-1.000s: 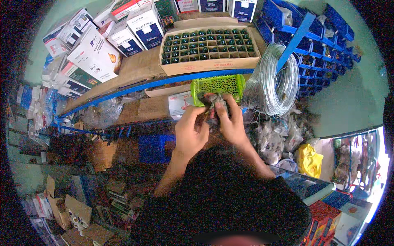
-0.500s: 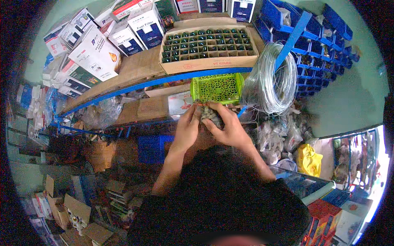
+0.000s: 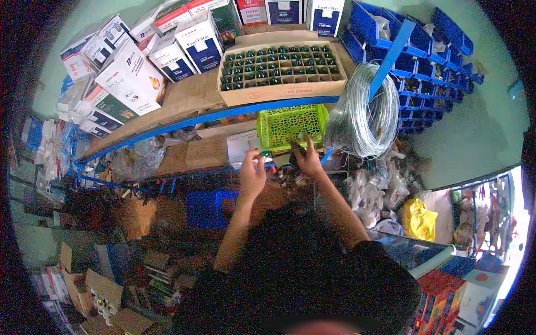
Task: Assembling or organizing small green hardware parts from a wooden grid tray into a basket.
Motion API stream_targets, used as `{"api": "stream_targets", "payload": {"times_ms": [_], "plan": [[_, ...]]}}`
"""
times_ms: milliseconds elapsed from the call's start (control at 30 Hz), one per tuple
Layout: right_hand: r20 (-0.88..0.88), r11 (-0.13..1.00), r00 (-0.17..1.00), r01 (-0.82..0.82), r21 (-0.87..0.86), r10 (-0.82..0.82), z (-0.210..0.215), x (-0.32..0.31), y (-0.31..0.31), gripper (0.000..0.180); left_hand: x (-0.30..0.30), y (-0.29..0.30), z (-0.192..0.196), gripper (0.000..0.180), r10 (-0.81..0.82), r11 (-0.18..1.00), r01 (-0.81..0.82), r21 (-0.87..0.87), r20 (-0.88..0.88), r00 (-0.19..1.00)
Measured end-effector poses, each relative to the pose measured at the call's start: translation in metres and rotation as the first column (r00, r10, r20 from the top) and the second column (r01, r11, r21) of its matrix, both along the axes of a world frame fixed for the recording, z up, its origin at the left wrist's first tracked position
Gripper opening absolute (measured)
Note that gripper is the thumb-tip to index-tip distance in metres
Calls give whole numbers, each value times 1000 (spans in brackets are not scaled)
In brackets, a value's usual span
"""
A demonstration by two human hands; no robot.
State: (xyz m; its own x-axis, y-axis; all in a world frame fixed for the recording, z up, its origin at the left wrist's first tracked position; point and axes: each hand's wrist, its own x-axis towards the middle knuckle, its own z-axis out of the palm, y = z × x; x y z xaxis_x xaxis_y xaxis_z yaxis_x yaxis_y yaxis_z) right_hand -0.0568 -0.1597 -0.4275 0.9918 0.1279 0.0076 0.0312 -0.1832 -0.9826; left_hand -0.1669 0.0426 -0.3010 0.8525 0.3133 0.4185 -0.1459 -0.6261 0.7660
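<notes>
My left hand [image 3: 253, 174] pinches a small, glossy dark green piece [image 3: 265, 154] between thumb and fingers; its exact kind is too small to tell. To its right, my right hand [image 3: 309, 163] is closed on a dark, crumpled rag [image 3: 295, 152], partly hidden by the fingers. The hands are apart, just in front of a bright green plastic basket [image 3: 291, 127]. Above the basket, on the shelf, stands an open cardboard carton [image 3: 282, 94] with a divider grid. Similar glossy dark green pieces [image 3: 272, 58] fill many of its cells.
A coil of silvery wire [image 3: 365, 120] hangs right of the basket, before blue parts bins [image 3: 410, 67]. White and blue filter boxes [image 3: 200, 47] stack at the shelf's left. A blue shelf edge [image 3: 223, 116] runs above my hands. Plastic bags [image 3: 371, 192] lie at right.
My hands have moved apart from around the rag. The green piece now shows in my left hand, and the rag stays with the right. The view has shifted slightly.
</notes>
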Motion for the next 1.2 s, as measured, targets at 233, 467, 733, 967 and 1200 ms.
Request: {"api": "stream_targets", "payload": {"times_ms": [233, 467, 733, 967, 1200], "plan": [[-174, 933, 920, -328, 147, 351, -63, 52, 10, 73, -44, 24, -39, 21, -108, 994, 105, -24, -162, 981], [178, 926, 943, -218, -308, 282, -78, 4, -12, 39, -48, 28, -36, 24, -118, 987, 81, -141, -276, 954], [-63, 897, 912, -383, 222, 405, -35, -54, 21, 47, -63, 59, -50, 26, -42, 975, -41, -218, -362, 931], [184, 808, 823, -565, 169, 537, -38, -27, 37, 45, -24, 45, -46, 28, -68, 950, -28, -310, -294, 953], [107, 883, 889, -417, -217, 446, -25, -31, 37, 59, 52, 65, -118, 29, -168, 743, -6, -669, -195, 966]]}}
